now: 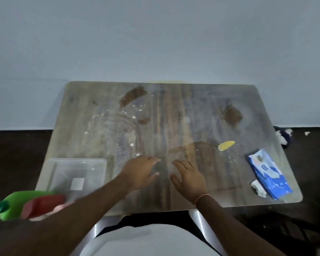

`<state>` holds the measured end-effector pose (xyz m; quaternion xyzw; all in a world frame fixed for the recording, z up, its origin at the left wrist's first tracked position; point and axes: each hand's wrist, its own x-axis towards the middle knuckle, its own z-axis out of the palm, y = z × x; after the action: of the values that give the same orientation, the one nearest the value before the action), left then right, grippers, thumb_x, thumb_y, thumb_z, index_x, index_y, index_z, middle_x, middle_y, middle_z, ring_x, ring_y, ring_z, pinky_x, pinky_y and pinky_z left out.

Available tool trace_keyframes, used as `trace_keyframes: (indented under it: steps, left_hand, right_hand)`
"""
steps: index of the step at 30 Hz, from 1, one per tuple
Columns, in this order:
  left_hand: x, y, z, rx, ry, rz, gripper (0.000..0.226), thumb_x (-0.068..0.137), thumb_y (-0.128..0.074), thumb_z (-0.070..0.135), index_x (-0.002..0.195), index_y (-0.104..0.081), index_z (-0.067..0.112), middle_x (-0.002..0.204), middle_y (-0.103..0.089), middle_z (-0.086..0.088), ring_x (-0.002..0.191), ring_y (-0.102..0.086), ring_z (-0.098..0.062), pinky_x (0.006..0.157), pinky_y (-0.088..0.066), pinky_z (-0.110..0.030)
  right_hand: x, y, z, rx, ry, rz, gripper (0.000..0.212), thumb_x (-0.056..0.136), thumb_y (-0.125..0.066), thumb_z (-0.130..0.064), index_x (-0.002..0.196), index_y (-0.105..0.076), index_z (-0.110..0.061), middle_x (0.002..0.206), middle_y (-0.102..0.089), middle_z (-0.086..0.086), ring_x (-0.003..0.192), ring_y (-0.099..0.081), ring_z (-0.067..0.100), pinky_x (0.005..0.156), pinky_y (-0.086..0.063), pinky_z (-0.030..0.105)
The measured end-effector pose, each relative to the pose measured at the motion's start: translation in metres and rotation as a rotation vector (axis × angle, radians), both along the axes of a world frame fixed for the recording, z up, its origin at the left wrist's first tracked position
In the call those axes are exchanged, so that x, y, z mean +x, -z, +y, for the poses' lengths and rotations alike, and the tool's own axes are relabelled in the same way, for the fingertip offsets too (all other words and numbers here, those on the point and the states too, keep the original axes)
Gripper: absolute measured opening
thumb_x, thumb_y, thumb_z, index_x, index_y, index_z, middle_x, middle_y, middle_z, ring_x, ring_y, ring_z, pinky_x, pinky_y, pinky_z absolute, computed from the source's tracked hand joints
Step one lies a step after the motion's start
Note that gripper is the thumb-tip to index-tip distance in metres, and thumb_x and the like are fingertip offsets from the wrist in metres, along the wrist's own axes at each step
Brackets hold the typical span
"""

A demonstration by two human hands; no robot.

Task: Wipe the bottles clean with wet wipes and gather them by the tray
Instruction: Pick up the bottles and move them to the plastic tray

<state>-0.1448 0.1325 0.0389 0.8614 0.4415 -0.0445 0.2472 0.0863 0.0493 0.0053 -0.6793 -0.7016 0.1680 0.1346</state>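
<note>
Smeared, crumb-dotted glass-topped wooden table (pixel 174 115) fills the view, with both the left hand (pixel 139 171) and right hand (pixel 189 177) lying flat, fingers spread, holding nothing. Likely next: pull one wipe cleanly from the blue wet-wipe pack (pixel 269 173), right of the right hand, since the green plastic bottle (pixel 13 204) and red plastic bottle (pixel 42 205) lie beside the clear plastic tray (pixel 76 161), far left.

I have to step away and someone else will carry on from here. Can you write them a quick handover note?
Left hand and right hand: both open, flat on the table, holding nothing.
Things: clear tray at the near left; green bottle and red bottle lying at the near left corner beside it, blurred. Blue wet wipes pack at the near right, a crumpled wipe next to it.
Done: the bottles look gathered by the tray.
Left: cannot tell if they are clean. The table shows a yellow smear and brown stains.
</note>
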Motion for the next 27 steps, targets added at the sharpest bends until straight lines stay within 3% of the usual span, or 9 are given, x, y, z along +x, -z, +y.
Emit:
trace_keyframes:
  steps: [3, 6, 10, 14, 17, 20, 27]
  left_hand:
    - [0.056, 0.003, 0.005, -0.031, -0.001, -0.078, 0.059, 0.099, -0.057, 0.056, 0.153, -0.049, 0.034, 0.137, -0.068, 0.009, 0.124, -0.062, -0.022, 0.097, -0.054, -0.039]
    - [0.126, 0.006, 0.009, -0.017, -0.009, -0.146, 0.059, 0.099, -0.059, 0.056, 0.153, -0.049, 0.033, 0.132, -0.068, 0.014, 0.121, -0.064, -0.017, 0.094, -0.054, -0.035]
    - [0.217, 0.014, 0.022, -0.037, -0.034, -0.219, 0.064, 0.098, -0.061, 0.054, 0.155, -0.049, 0.027, 0.124, -0.069, 0.013, 0.116, -0.065, -0.016, 0.096, -0.052, -0.035]
    - [0.286, 0.026, 0.04, -0.053, -0.07, -0.219, 0.069, 0.099, -0.063, 0.051, 0.158, -0.046, 0.021, 0.121, -0.07, 0.01, 0.113, -0.065, -0.018, 0.093, -0.053, -0.035]
    - [0.319, 0.038, 0.052, -0.078, -0.106, -0.172, 0.067, 0.1, -0.063, 0.049, 0.157, -0.047, 0.017, 0.123, -0.071, 0.005, 0.114, -0.065, -0.022, 0.093, -0.052, -0.037]
    - [0.337, 0.051, 0.059, -0.093, -0.121, -0.117, 0.055, 0.1, -0.064, 0.048, 0.143, -0.06, 0.015, 0.116, -0.074, 0.001, 0.108, -0.068, -0.024, 0.089, -0.055, -0.04]
    - [0.345, 0.061, 0.058, -0.037, -0.176, -0.124, 0.035, 0.1, -0.063, 0.047, 0.123, -0.078, 0.025, 0.103, -0.08, -0.002, 0.093, -0.074, -0.024, 0.079, -0.059, -0.04]
  right_hand:
    - [0.062, -0.004, -0.001, 0.024, 0.072, -0.042, 0.048, 0.092, -0.058, -0.045, 0.13, -0.071, -0.02, 0.125, -0.071, -0.004, 0.112, -0.064, 0.028, 0.087, -0.06, 0.041]
    - [0.132, -0.002, 0.0, 0.057, 0.149, -0.04, 0.042, 0.092, -0.062, -0.04, 0.125, -0.073, -0.016, 0.122, -0.074, 0.003, 0.106, -0.066, 0.036, 0.088, -0.058, 0.045]
    - [0.213, 0.001, 0.013, 0.105, 0.178, -0.056, 0.046, 0.094, -0.059, -0.04, 0.131, -0.07, -0.015, 0.126, -0.072, 0.005, 0.108, -0.063, 0.033, 0.094, -0.054, 0.045]
    - [0.263, 0.006, 0.034, 0.047, 0.254, -0.034, 0.041, 0.094, -0.073, -0.024, 0.134, -0.068, -0.018, 0.129, -0.069, 0.003, 0.117, -0.06, 0.031, 0.094, -0.056, 0.045]
    - [0.287, 0.014, 0.049, -0.022, 0.278, -0.022, 0.039, 0.096, -0.073, -0.025, 0.135, -0.069, -0.019, 0.127, -0.068, 0.004, 0.117, -0.061, 0.035, 0.092, -0.054, 0.044]
    - [0.299, 0.024, 0.058, -0.088, 0.28, 0.004, 0.038, 0.101, -0.068, -0.03, 0.137, -0.068, -0.021, 0.126, -0.071, 0.005, 0.117, -0.063, 0.034, 0.093, -0.055, 0.046]
    - [0.301, 0.037, 0.067, -0.092, 0.219, 0.041, 0.032, 0.1, -0.071, -0.024, 0.131, -0.074, -0.021, 0.114, -0.078, 0.006, 0.104, -0.069, 0.035, 0.086, -0.058, 0.045]
